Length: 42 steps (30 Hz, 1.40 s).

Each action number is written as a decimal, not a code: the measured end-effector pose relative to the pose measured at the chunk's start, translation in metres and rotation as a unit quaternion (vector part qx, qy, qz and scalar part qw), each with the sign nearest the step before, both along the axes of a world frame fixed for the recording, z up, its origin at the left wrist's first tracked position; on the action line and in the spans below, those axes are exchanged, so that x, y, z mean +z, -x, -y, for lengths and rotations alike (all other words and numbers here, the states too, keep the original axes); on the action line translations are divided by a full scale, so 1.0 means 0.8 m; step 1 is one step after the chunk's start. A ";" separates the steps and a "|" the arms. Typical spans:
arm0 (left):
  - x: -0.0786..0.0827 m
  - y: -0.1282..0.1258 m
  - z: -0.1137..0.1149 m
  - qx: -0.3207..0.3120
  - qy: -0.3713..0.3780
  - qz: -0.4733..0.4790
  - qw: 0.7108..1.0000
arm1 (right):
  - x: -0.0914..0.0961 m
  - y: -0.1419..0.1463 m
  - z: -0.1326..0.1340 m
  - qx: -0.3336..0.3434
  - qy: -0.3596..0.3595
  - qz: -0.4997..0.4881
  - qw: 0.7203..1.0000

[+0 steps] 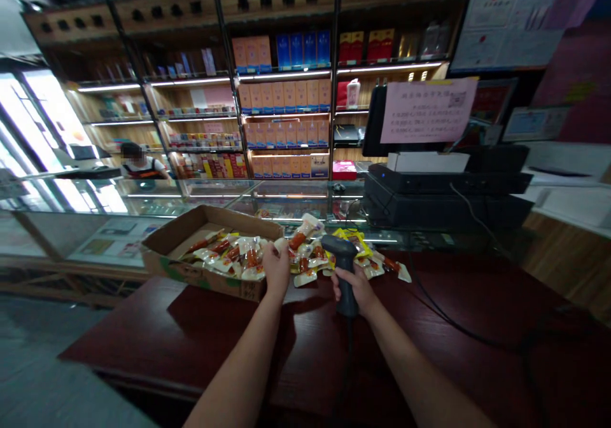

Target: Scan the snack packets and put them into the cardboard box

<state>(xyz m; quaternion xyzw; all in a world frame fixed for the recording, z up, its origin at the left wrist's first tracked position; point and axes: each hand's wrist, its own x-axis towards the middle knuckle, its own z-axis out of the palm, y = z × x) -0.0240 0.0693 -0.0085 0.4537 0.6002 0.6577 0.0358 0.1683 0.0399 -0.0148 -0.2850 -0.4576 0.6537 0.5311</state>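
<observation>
Shop interior with lit wooden shelves (286, 113) behind a glass display counter (267, 196), the shelves lined with orange, blue and red cartons. Far off at the left, beyond the glass, another person (140, 167) in a striped top. To the right, stacked black machines (443, 193) below a monitor (377, 123) bearing a pink paper notice (428, 111). In the foreground, a dark red wooden countertop (143, 332) with an open cardboard box (186, 240) near its far edge. Inside the box, clear packets of orange sausage-like snacks (248, 259); more of the same packets in a loose heap past the box's right wall, directly on the countertop. Left hand (275, 268) raised at the box's near right corner, fingers (281, 248) against the packets, any actual grip impossible to tell. Right hand (356, 290) clamped around the grip of a black handheld barcode scanner (344, 262), its head tilted up above the heap, a black cable (346, 364) trailing down from its base. Hands apart, though just beside each other.
</observation>
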 end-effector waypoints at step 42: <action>-0.072 -0.022 -0.026 -0.025 0.204 -0.153 0.967 | -0.032 -0.017 0.003 -0.005 0.015 -0.019 1.000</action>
